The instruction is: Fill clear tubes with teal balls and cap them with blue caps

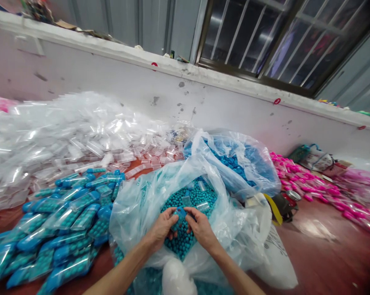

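Both hands meet over an open plastic bag (pixel 141 196) full of small teal beads (pixel 180 243). Between their fingertips is a small blue cap (pixel 180 212), pinched from both sides; what is attached below it is hard to make out. My left hand (pixel 163 227) is closed on its left side, my right hand (pixel 200 225) on its right. Several transparent containers (pixel 202 207) lie on the beads beyond the hands. A pile of filled, blue-ended containers (pixel 71 213) rests to the left of the bag.
Behind the bead bag stands another bag (pixel 261 172) of blue caps. A big heap of transparent empty containers (pixel 64 127) spreads at the back left. Pink pieces (pixel 307 176) lie along the right, near a white sack (pixel 277 258). A wall (pixel 135 86) closes off the far side.
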Tool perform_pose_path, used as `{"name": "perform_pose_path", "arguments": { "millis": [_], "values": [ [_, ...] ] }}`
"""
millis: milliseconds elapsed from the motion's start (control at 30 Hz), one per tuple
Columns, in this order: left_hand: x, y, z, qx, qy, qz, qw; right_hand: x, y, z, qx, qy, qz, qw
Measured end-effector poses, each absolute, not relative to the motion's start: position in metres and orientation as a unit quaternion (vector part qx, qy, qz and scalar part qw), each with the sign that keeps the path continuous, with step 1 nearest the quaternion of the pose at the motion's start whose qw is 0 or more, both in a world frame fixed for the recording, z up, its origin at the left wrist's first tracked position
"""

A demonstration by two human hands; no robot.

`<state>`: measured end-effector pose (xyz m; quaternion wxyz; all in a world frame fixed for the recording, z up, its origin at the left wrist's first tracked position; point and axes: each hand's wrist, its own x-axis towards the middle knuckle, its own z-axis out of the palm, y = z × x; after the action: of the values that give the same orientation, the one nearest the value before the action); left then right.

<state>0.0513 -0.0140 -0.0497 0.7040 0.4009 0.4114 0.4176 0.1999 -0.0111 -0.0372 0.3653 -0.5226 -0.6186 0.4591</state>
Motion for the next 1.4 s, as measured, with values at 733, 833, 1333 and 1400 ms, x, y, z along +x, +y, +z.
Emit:
{"name": "perform_pose_path", "arguments": {
  "millis": [733, 833, 1333, 1400],
  "values": [
    [0.054, -0.02, -0.044, 0.513, 0.434, 0.37, 0.641, 0.226, -0.001, -0.012, -0.467, -0.714, 0.489, 0.179],
    [0.058, -0.021, -0.044, 0.501, 0.44, 0.376, 0.644, 0.227, 0.0, -0.007, -0.454, -0.733, 0.478, 0.168],
    [0.065, -0.024, -0.042, 0.483, 0.463, 0.384, 0.636, 0.224, -0.007, -0.006, -0.44, -0.764, 0.441, 0.17],
    [0.068, -0.025, -0.043, 0.479, 0.483, 0.412, 0.606, 0.219, -0.011, -0.008, -0.452, -0.785, 0.363, 0.219]
  ]
}}
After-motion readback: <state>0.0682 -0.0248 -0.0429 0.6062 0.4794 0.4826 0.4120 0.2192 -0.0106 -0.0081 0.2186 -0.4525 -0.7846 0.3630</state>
